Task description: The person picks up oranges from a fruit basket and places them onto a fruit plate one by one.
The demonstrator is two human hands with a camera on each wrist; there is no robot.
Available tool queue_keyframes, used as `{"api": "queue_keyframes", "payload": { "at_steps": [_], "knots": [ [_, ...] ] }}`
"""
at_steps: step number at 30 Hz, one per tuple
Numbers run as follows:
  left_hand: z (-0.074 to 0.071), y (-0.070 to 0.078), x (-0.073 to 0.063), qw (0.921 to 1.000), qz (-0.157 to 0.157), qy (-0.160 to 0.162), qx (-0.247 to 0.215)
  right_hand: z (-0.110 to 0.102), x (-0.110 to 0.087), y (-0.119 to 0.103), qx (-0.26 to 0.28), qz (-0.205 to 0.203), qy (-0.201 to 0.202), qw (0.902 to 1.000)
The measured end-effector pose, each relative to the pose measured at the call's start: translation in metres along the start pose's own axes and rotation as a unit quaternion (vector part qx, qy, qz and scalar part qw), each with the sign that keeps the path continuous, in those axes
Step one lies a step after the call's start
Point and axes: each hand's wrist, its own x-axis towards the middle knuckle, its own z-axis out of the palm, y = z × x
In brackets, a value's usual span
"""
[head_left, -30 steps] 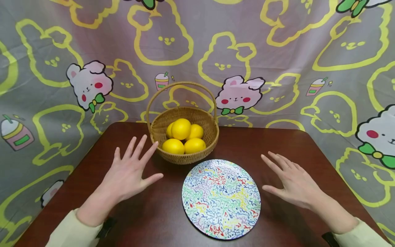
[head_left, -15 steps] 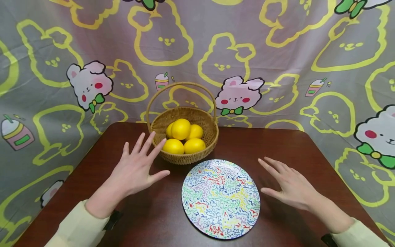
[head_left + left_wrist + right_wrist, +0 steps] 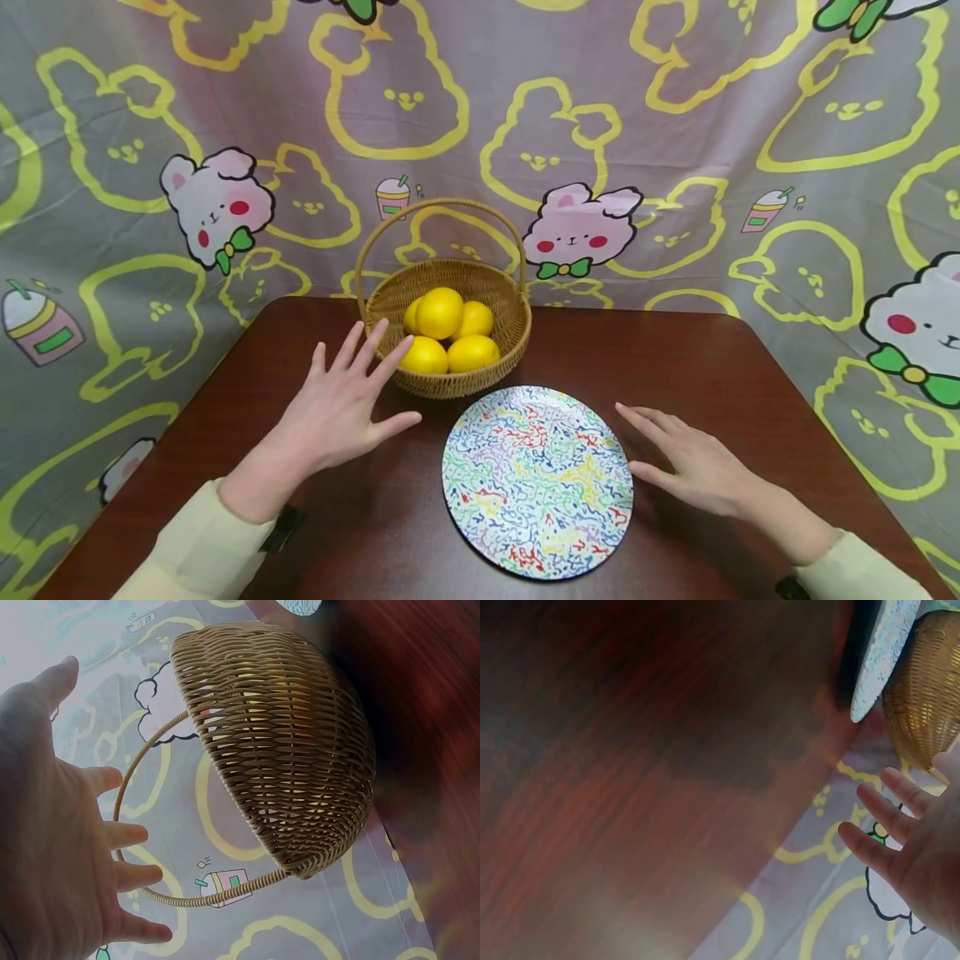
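My left hand (image 3: 333, 412) hovers at the near left of a wicker basket (image 3: 517, 342), its fingers spread and holding nothing. In the head view its fingertips overlap the basket's left side. Several yellow lemons (image 3: 474, 354) are heaped in the basket, one on top of the others. A round board (image 3: 536, 483) with a multicoloured squiggle pattern lies on the table in front of the basket. My right hand (image 3: 697, 462) is at the board's right edge, fingers extended and grasping nothing; its thumb tip overlaps the rim in the head view. The left wrist view shows the basket's woven side (image 3: 277, 742).
The dark reddish-brown table (image 3: 637, 358) has rounded far corners. A grey curtain (image 3: 465, 83) printed with yellow outlines and white rabbits surrounds it at the back and both sides. The basket's tall hoop handle (image 3: 442, 202) rises upright above its rim.
My left hand has moved right, closer to the basket and the lemons. My right hand has moved left and slightly down to the board's edge. Basket, lemons and board stay where they were.
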Motion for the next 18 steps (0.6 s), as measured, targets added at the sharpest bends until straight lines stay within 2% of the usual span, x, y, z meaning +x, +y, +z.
{"api": "queue_keyframes", "payload": {
  "at_steps": [18],
  "knots": [
    [-0.006,0.001,0.016,0.9995,0.022,-0.011,-0.017,0.009,0.0,0.004,0.095,0.026,-0.056,0.9935]
  ]
}}
